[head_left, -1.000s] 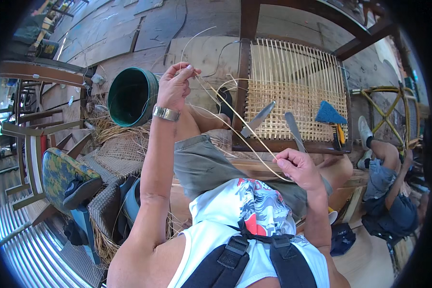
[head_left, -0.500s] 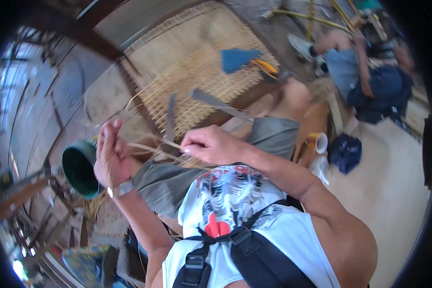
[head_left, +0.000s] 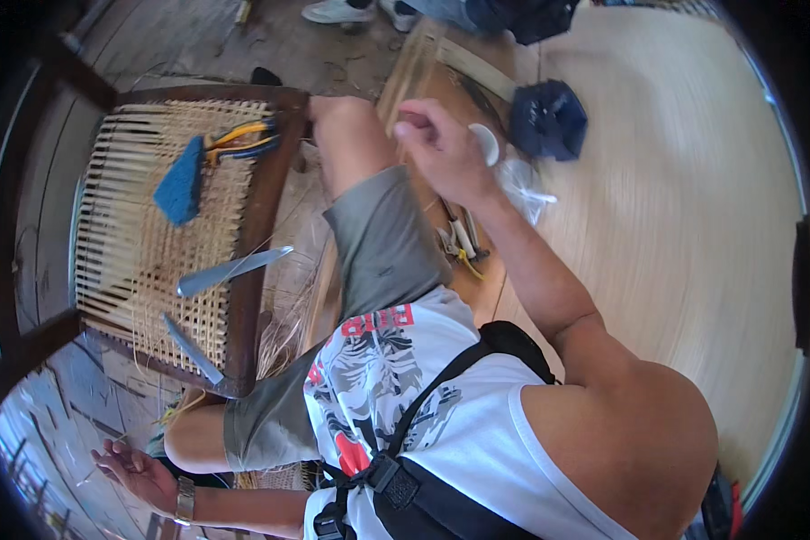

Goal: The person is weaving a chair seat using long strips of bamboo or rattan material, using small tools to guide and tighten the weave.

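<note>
My left hand (head_left: 137, 474), with a metal watch on the wrist, is low at the left beyond my knee. Its palm is turned up and the fingers are loosely bent and apart; a thin pale strand shows beside them, but I cannot make out a grip on it. My right hand (head_left: 445, 151) hangs in the air beside a white cup (head_left: 484, 144), apart from it. Its fingers are curled with a gap at the thumb, and nothing shows in them. Before me stands a chair with a partly woven cane seat (head_left: 153, 261). Two metal blades, one larger (head_left: 229, 272) and one smaller (head_left: 192, 349), lie on it.
A blue pad (head_left: 181, 183) and pliers with yellow and blue handles (head_left: 240, 141) lie on the seat. Right of my leg are hand tools (head_left: 463, 236), a clear plastic bag (head_left: 524, 191) and a dark blue bag (head_left: 549, 120). Another person's shoes (head_left: 340, 13) show at the top.
My view has turned right. My hands, close together by cane strands before, are now far apart: the right has moved over to the cup, the left out beyond my knee.
</note>
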A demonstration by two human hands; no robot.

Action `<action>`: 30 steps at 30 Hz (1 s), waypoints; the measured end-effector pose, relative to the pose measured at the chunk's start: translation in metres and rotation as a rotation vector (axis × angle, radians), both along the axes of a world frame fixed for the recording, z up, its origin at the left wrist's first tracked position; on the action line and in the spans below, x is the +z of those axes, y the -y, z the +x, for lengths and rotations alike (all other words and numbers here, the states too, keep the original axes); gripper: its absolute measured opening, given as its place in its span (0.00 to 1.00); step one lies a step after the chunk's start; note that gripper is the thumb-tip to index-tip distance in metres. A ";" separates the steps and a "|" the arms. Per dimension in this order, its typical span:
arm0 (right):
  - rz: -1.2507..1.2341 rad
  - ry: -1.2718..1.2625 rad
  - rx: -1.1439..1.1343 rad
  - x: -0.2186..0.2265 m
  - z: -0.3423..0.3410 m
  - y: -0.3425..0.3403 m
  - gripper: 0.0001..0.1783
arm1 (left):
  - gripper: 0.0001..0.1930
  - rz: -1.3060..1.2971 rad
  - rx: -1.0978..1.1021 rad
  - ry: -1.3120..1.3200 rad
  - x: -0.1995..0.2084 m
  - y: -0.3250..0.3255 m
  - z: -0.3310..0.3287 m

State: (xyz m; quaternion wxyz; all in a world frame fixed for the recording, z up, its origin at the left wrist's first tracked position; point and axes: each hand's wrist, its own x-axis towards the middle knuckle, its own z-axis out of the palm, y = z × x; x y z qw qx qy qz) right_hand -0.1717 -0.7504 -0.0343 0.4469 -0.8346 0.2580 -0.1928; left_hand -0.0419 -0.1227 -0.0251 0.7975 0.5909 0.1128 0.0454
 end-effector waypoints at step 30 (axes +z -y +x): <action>-0.308 -0.810 0.267 -0.186 -0.254 -0.009 0.41 | 0.13 0.003 -0.040 -0.354 -0.004 0.188 -0.060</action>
